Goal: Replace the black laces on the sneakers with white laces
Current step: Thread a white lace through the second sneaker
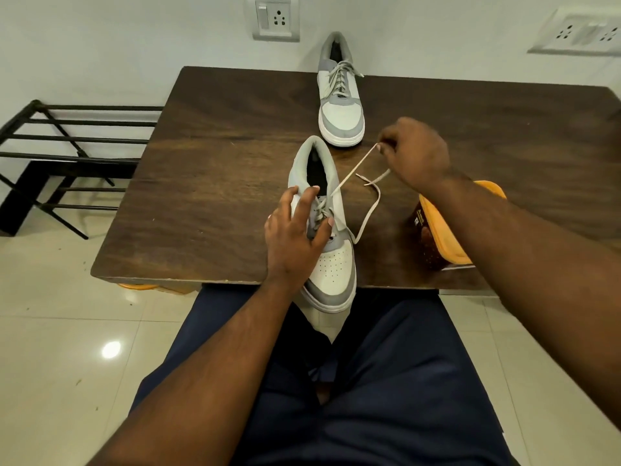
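A person in dark blue trousers sits at a dark brown wooden surface point(215, 169) that stands against a pale wall. On its near edge lies a grey and white low sneaker point(327, 237), heel away from the person and toe jutting past the edge toward the lap. The left hand point(295, 233) rests on the sneaker's left side with its fingers spread and nearly straight over the laced eyelets, the thumb toward the middle of the lacing, steadying it without curling round anything. The right hand point(415, 153) is raised to the right of the sneaker's collar and pinches a white flat lace point(353, 171), which runs taut from an upper eyelet up to the fingertips. The other loose end of the lace curves across the surface just to the right of the sneaker. A second grey and white sneaker point(340, 95), already threaded with pale laces, stands at the far edge of the surface, well apart from the first. A brown box with an orange lid point(443, 230) sits partly hidden under the right forearm. A black metal rack point(67, 156) stands on the tiled floor to the left.
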Tool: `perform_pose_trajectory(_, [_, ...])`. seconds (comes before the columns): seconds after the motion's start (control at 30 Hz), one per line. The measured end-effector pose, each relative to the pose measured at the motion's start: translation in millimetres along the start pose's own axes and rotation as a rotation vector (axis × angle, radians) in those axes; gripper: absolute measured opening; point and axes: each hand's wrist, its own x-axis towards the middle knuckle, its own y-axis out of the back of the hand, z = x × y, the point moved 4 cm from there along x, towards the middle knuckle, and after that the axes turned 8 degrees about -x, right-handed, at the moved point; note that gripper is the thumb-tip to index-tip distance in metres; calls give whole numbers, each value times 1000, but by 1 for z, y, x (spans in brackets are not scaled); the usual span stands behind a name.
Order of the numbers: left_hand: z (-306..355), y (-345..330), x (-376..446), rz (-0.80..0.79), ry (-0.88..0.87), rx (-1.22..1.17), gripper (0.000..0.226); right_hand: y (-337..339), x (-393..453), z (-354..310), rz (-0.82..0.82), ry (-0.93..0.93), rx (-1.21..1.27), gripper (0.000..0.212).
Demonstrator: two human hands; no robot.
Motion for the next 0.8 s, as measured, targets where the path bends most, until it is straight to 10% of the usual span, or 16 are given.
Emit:
perform_pose_trajectory(0.27, [-3,0,-3,7,10,-63,61,-55,-89,-38,-193,-326,679,43])
perform_pose_trajectory(0.57, [11,13,-28,121,141,-144,33,-46,-143,-56,-263,-359,734,33])
perform_pose_trajectory(0.8, [39,20,-54,-101,434,-902,39,-13,-136,-84,-359,-465,1543,22])
